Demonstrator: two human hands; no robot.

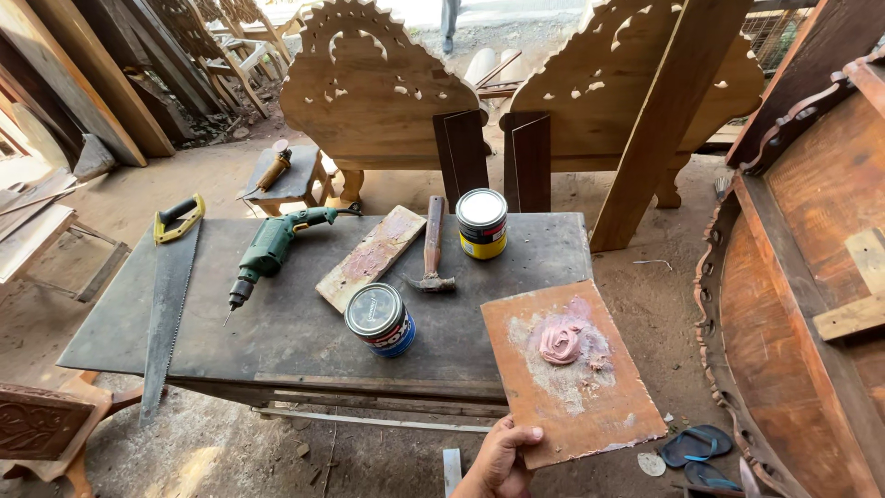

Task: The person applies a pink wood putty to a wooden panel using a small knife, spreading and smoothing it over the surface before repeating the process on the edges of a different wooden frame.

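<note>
Daylit workshop, sharp frame.
Sun overexposes the ground at top; table point(304, 341) in soft shade, tin lids glare slightly, wide-angle bending at edges.

A: Site type? Woodworking workshop, dirt floor.
B: Evidence: handsaw point(169, 304), drill point(270, 251), hammer point(431, 247) on bench point(304, 337); carved panels point(369, 88) and planks point(101, 83) stacked around.

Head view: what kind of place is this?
Most likely an open-air woodworking or furniture workshop. Carved wooden headboards stand on the dirt floor behind a worktable that carries a handsaw, a green electric drill and a hammer. One hand holds a board with pink filler paste on it.
</note>
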